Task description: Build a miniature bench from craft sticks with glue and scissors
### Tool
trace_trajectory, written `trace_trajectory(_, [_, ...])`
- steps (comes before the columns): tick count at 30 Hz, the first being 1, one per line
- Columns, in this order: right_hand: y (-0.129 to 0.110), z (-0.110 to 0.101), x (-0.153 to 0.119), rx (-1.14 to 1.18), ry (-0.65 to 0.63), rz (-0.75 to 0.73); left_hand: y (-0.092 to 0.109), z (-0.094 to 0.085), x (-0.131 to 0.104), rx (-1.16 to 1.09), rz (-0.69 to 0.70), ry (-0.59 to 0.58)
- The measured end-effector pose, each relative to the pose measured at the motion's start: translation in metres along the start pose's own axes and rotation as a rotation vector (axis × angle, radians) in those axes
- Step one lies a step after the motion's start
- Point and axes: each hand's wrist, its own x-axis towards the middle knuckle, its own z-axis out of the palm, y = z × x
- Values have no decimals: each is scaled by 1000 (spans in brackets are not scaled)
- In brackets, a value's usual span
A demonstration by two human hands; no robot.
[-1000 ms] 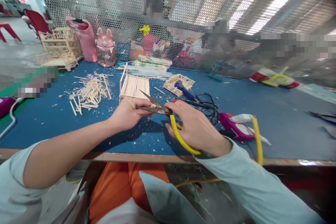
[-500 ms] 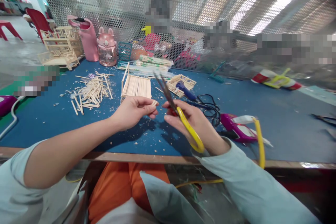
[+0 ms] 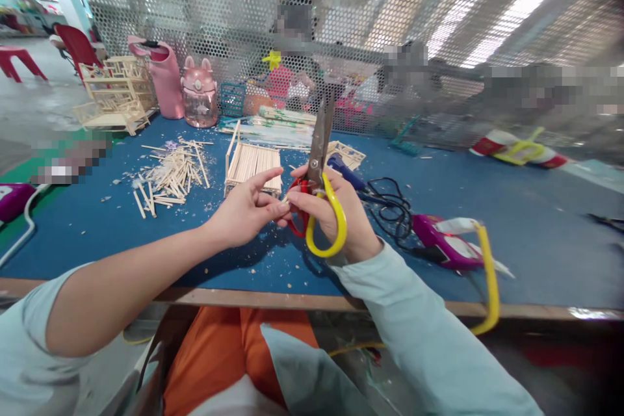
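Note:
My left hand (image 3: pixel 244 213) is closed in a pinch on small pale wooden stick pieces (image 3: pixel 286 199), mostly hidden by the fingertips. Scissors (image 3: pixel 318 143) with one red and one yellow handle loop are gripped in my right hand (image 3: pixel 351 211), blades pointing up and away from me. The right thumb and fingertips meet the left fingertips at the stick pieces. Just beyond my left hand stands a small stick-built platform (image 3: pixel 256 161) with a raised frame at its left side. A pile of loose wooden sticks (image 3: pixel 176 172) lies to its left.
A purple glue gun (image 3: pixel 448 244) and black cable (image 3: pixel 394 208) lie right on the blue tabletop (image 3: pixel 453 188). Behind are a blue-handled tool (image 3: pixel 347 170), a small stick frame (image 3: pixel 348 153), pink bottles (image 3: pixel 199 94) and a stick model (image 3: pixel 117 94). A perforated metal screen (image 3: pixel 195 0) borders the back.
My right hand has moved left to meet the left hand. The scissors have turned from leaning left to nearly upright. My left index finger has lifted and straightened.

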Motion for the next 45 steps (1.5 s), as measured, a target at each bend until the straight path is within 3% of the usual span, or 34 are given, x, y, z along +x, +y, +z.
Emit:
trace_trajectory(5, [9,-2,2,93,50,0,-2,-1,-1,12,32,-60])
trace_trajectory(8, [16,-2,4,284,49,111,-2,-4,-1,67,81,-60])
trace_trajectory(12, [17,0,4,446,30,295,-3,-9,0,428,377,67])
trace_trajectory(15, [15,2,3,516,10,341,-5,-10,-1,633,583,32])
trace_trajectory(20, [19,7,-1,535,-27,360,-7,-7,-2,636,625,63])
trace_trajectory(23, [20,9,-3,430,14,273,-6,-4,0,445,549,165])
trace_trajectory(27, [18,5,-6,224,86,50,-2,-3,4,-50,145,162])
trace_trajectory(29, [16,3,-8,147,80,-27,0,-4,5,-183,-37,161])
trace_trajectory(31, [15,1,-9,91,53,-72,2,-3,4,-215,-132,162])
trace_trajectory(36, [19,3,-10,27,10,-136,3,-2,1,-167,-145,72])
trace_trajectory(41, [25,2,-9,26,-39,-110,0,-10,4,-101,-188,-17])
trace_trajectory(45, [27,1,-8,3,-69,-126,-1,-14,6,-69,-217,-33])
